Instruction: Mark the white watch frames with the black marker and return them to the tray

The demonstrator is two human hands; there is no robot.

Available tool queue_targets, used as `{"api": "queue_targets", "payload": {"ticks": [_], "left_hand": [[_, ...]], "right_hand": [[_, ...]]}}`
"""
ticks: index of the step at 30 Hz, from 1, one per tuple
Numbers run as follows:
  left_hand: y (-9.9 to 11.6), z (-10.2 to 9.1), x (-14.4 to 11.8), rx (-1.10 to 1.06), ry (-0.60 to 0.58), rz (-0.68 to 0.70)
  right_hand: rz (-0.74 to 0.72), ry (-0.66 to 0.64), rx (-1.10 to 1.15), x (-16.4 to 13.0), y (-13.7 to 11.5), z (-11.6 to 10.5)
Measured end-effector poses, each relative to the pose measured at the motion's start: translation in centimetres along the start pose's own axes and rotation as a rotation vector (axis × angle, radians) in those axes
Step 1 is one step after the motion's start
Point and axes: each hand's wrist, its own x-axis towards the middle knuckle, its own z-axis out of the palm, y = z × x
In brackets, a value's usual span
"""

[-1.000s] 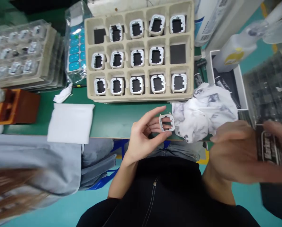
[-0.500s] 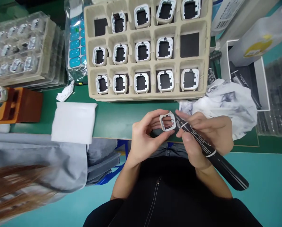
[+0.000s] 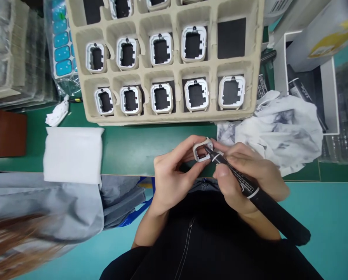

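Head view: left hand pinches a white frame between thumb and fingers, holding it above the near edge of the green worktop. Right hand is closed around a black marker, its tip touching the frame's inner edge. Just right of the hands lies a crumpled ink-stained cloth. Beyond them sits a pulp tray with frames in most compartments. To the left, a white pad rests on the worktop, and an orange block sits at the far left.
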Motion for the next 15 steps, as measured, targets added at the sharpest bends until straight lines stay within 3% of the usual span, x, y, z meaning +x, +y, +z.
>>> {"api": "queue_targets", "payload": {"ticks": [5,11,15], "left_hand": [[-0.1,-0.1,-0.3,0.054,-0.003,-0.007],[-0.2,-0.2,-0.3,0.070,-0.012,-0.021],[-0.3,-0.1,-0.3,0.096,0.002,0.008]], "right_hand": [[0.019,-0.046,0.041,0.1,0.4,0.0],[-0.016,0.281,-0.009,-0.3,0.4,3.2],[-0.018,0.262,-0.073,-0.3,0.5,3.2]]}}
